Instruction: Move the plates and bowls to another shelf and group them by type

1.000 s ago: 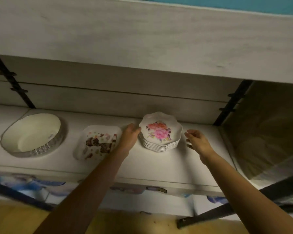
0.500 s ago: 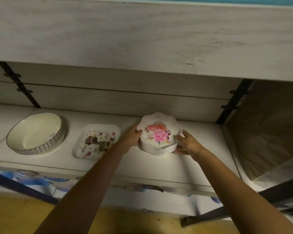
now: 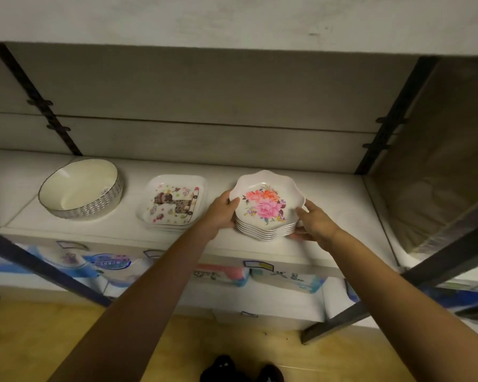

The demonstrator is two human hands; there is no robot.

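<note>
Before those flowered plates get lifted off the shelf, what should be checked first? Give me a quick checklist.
1. Left hand on the flowered plate stack, fingers curled round its left rim: ok.
2. Right hand on the stack's right side, thumb at the top rim and fingers low at the base: ok.
3. Plates nested evenly, none sliding out: ok.
4. Gap to the square plate stack beside it, with only the left hand between them: ok.
5. Headroom under the upper board, open space above the stack: ok.
6. Room on the destination shelf, which is out of view: cannot tell.
</note>
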